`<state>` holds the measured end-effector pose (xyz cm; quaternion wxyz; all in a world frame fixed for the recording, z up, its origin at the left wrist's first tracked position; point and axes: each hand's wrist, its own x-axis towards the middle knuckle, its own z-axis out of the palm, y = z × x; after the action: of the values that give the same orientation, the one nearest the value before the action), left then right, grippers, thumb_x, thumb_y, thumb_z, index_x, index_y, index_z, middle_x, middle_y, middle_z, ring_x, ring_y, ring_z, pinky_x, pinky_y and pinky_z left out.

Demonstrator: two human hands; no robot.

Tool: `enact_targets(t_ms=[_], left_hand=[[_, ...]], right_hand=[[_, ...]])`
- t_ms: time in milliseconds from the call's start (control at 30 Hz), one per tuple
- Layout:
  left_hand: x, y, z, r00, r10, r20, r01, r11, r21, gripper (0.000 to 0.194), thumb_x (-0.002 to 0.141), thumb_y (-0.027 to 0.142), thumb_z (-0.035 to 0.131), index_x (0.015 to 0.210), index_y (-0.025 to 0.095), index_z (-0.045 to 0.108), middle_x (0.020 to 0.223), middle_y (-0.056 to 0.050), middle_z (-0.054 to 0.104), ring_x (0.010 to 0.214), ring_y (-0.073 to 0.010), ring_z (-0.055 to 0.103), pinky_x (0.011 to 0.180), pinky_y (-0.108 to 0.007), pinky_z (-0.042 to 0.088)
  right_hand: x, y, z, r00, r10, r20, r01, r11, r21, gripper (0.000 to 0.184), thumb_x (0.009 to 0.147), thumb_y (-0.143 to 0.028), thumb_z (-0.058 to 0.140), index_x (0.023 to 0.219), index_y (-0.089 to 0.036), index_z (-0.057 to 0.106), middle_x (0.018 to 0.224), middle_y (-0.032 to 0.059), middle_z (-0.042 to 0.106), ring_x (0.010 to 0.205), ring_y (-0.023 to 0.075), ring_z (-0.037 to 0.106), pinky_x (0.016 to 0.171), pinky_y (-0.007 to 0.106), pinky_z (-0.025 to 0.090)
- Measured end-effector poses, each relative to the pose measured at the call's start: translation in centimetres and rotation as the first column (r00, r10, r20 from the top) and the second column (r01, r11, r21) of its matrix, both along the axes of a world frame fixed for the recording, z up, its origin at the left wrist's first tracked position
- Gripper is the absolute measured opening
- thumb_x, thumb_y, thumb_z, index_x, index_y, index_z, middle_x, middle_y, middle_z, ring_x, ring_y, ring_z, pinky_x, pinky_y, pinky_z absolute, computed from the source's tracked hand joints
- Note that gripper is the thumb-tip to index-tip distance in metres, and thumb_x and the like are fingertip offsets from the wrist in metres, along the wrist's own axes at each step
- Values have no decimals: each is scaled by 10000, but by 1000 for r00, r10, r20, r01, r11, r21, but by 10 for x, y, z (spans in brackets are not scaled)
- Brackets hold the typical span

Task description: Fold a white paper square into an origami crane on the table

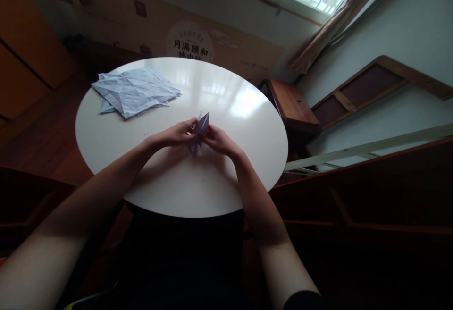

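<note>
L hand (181, 133) + R hand (221, 140): both bare, slim build. Forearms (123, 171) bare too, smooth outline, narrow next to the hands, wider going back. R sleeve (302, 299): short, v. dark (black or navy, can't tell), looks plain, edge slightly curved, well behind R hand. L arm (46, 258) bare as far as seen. Dark clothing (187, 253) behind & btwn both hands, near-black, too dim for seams/folds. Thin pale line (94, 296) w/ small yellow bit (69, 306), well behind L hand; trim or cord, can't tell.
</note>
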<state>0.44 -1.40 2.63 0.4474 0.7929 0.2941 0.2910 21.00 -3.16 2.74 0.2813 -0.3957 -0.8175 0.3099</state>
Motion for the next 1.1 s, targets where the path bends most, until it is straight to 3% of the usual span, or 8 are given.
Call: enact_targets(t_ms=[1100], left_hand=[[0, 1, -5, 999, -20, 37, 22, 998, -52, 315, 865, 379, 644, 1051, 145, 545, 968, -91, 703, 917, -254, 711, 753, -340, 575]], right_hand=[[-1, -1, 2, 1000, 6, -27, -6, 1000, -27, 270, 858, -238, 626, 1098, -114, 627, 937, 70, 669, 791, 163, 594, 725, 283, 476]])
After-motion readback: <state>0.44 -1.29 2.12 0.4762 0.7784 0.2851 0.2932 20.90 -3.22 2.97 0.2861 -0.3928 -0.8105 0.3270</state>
